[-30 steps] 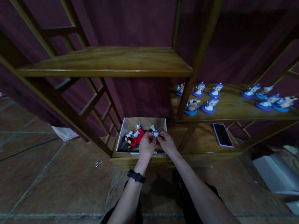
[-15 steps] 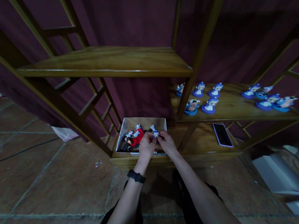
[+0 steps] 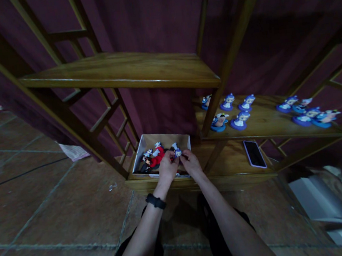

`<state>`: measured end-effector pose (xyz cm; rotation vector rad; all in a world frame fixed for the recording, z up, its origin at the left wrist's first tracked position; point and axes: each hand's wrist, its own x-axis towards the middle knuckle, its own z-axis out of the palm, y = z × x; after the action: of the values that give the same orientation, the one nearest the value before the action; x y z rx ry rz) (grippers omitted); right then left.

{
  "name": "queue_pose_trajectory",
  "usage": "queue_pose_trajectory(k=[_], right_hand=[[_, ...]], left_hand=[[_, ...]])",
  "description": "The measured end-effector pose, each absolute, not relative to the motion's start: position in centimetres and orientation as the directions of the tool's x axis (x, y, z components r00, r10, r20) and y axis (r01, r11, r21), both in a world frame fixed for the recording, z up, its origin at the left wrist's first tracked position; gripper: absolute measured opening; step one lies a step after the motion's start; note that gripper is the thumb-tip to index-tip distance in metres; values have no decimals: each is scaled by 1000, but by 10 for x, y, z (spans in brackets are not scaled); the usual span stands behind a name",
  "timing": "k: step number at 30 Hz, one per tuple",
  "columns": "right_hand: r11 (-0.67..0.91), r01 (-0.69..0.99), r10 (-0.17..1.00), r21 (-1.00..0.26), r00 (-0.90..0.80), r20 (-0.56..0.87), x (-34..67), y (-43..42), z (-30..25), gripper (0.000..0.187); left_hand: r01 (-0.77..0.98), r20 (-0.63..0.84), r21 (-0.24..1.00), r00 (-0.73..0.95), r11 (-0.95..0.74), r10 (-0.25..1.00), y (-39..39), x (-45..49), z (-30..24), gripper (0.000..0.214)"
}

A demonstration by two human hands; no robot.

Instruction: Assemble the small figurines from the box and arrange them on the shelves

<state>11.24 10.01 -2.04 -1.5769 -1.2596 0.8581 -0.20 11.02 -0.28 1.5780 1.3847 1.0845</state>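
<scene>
Over the right part of an open cardboard box [image 3: 166,137], my left hand [image 3: 168,168] and my right hand [image 3: 191,164] come together at a small white and purple figurine [image 3: 177,152]. Both hands have their fingers closed around it, and the fingers partly cover its lower half. Inside the box, to the left of my hands, lie several more figurines, among them a red one [image 3: 155,159] with dark hair and a white one [image 3: 148,152]. A dark watch sits on my left wrist.
Several purple-based figurines [image 3: 240,120] and blue-based figurines [image 3: 219,122] stand on the wooden shelf at right. A phone [image 3: 254,154] lies on the lower board. Above the box juts a wooden shelf [image 3: 119,73]. White boxes [image 3: 322,200] rest on the floor at right.
</scene>
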Motion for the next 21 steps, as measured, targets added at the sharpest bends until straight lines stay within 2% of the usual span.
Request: queue_pose_trajectory(k=[21], right_hand=[[-35,352,974,-935,221,47,112,99,-18,12]], left_hand=[[350,104,930,42,-112,994,112,-1,-4,11]])
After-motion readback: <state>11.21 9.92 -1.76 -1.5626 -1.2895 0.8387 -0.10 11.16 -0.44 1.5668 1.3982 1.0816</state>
